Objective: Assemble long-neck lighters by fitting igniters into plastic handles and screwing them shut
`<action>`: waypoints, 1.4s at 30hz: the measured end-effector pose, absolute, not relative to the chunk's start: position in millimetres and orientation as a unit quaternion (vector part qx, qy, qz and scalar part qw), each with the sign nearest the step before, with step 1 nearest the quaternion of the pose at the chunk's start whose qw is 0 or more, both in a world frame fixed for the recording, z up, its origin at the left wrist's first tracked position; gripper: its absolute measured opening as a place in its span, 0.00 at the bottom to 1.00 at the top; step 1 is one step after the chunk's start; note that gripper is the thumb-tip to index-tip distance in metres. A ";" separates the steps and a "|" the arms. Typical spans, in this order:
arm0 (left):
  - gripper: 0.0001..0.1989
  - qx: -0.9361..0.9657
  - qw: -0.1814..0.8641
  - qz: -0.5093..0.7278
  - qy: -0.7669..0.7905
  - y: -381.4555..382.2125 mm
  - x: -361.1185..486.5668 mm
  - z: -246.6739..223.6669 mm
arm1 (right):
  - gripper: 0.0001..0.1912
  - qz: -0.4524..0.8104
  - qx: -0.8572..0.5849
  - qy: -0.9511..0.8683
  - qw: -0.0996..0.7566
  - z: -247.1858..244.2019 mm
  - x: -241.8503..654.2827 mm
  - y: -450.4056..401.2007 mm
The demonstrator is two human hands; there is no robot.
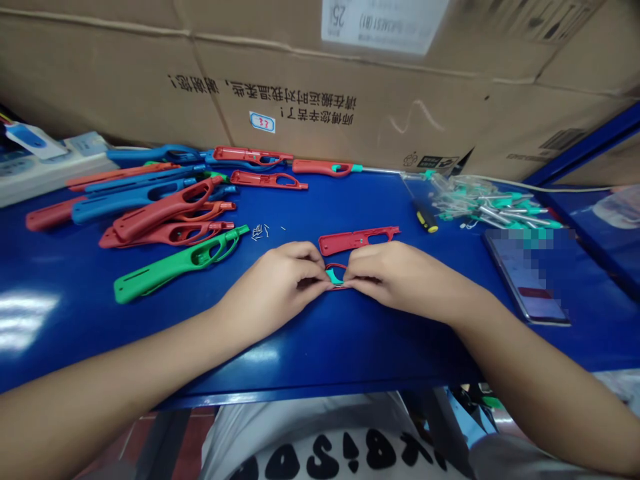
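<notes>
My left hand (295, 275) and my right hand (375, 270) meet near the middle of the blue table, fingertips pinched. Between them is a red lighter casing half (336, 267), mostly covered by my fingers, with a teal trigger (334, 277) showing inside its loop. Both hands grip this small assembly from either side. Just beyond lies another red casing half (356, 240), its hollow inside facing up. A few tiny screws (257, 232) are scattered to the left, beside the tip of a green lighter casing (175, 267).
Red and blue casings (165, 200) pile up at the left. A red lighter (320, 168) with a metal tube lies at the back by a cardboard box (300, 80). At the right are a screwdriver (426, 219), teal-ended metal tubes (500, 207) and a phone (530, 287).
</notes>
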State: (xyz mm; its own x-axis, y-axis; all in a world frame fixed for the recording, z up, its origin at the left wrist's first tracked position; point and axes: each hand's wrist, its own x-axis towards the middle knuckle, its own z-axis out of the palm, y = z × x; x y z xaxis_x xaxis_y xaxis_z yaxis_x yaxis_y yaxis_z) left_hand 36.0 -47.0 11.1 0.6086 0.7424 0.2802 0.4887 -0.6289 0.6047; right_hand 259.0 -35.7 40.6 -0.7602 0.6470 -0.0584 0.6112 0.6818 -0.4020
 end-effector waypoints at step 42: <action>0.10 0.893 0.203 0.241 0.321 -44.8 24.3 12.7 | 0.11 0.157 -0.352 -0.922 0.026 45.2 269.5 -31.9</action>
State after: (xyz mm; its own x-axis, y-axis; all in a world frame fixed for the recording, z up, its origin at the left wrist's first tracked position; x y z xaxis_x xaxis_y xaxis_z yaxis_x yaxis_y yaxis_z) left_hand 24.3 -44.8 12.7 0.6779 0.6708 0.3007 0.4744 -0.7117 0.5181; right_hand 269.5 -31.9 45.2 -0.7507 0.6577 -0.0619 0.6411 0.7028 -0.3084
